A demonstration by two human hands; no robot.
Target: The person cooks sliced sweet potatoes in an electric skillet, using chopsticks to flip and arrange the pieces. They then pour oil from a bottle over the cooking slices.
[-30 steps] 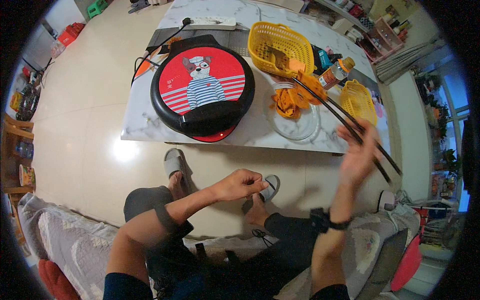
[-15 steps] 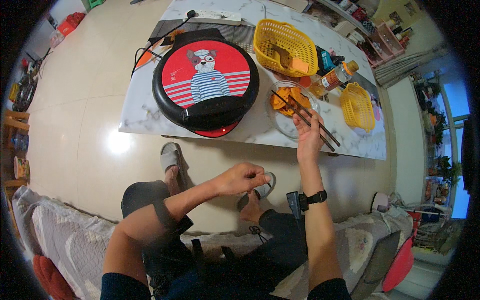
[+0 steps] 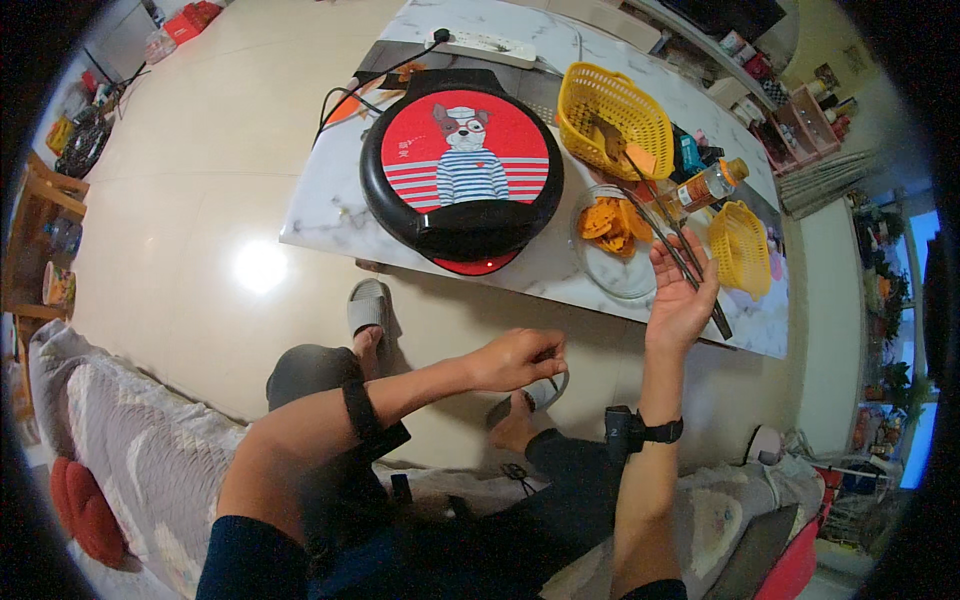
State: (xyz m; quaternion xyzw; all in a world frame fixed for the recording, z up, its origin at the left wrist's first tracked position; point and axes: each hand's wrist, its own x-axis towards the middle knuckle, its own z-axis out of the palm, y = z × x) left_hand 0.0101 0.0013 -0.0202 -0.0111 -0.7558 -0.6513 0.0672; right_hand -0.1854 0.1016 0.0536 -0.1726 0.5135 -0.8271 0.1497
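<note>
My right hand [image 3: 680, 295] holds a pair of dark chopsticks [image 3: 721, 320], palm turned up, beside a clear glass bowl [image 3: 612, 281]. The chopstick tips point away from me, past the bowl's right side toward a yellow basket [image 3: 645, 97]. Orange food pieces [image 3: 612, 226] lie in the bowl; their kind is unclear. My left hand [image 3: 518, 360] is closed over the floor in front of the sofa, short of the table; what its fingers hold, if anything, cannot be made out. Left of the bowl sits a round electric griddle [image 3: 470, 160], lid down, with a cartoon dog on red.
The marble-patterned table [image 3: 330, 215] also bears a power strip [image 3: 490, 47], a bottle lying tilted [image 3: 706, 187] and a smaller yellow basket [image 3: 738, 250]. A cord runs from the griddle to the strip. A covered sofa [image 3: 130, 390] is behind me.
My right hand has turned palm up and moved right, lifting the chopsticks off the orange food. My left hand stays closed in about the same place. The whole view has shifted slightly.
</note>
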